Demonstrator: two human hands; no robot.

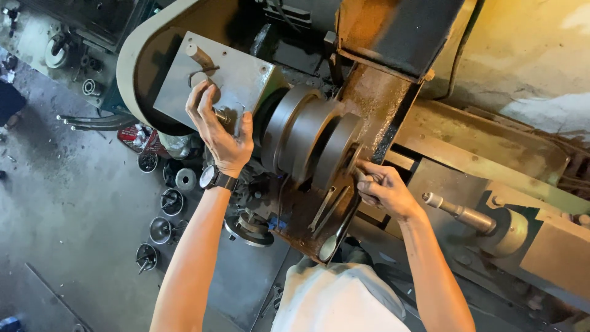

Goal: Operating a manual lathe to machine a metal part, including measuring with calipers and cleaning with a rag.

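The left hand [218,126] lies on the grey metal gearbox cover [236,80] of a lathe, fingers curled over a round knob and the thumb spread beside a short steel lever [222,115]. A black wristwatch [215,179] sits on that wrist. A smooth cylindrical handle [200,56] juts from the cover farther up.

The right hand [384,190] is closed in a grip at the front of the chuck [337,150], its fingers wrapped around a small part held there; what that part is cannot be told. The chuck is a stack of 3 dull grey discs, smooth-edged and set at a slant, just right of the gearbox cover.

Beyond the chuck rises a rusty brown guard plate [381,104], rough and flecked with grit. To the right, a slim knurled steel spindle [458,212] points out of the tailstock [513,230], well apart from the right hand.

On the concrete floor [74,209] at left stand several round dark metal cups [161,229] holding small pieces.
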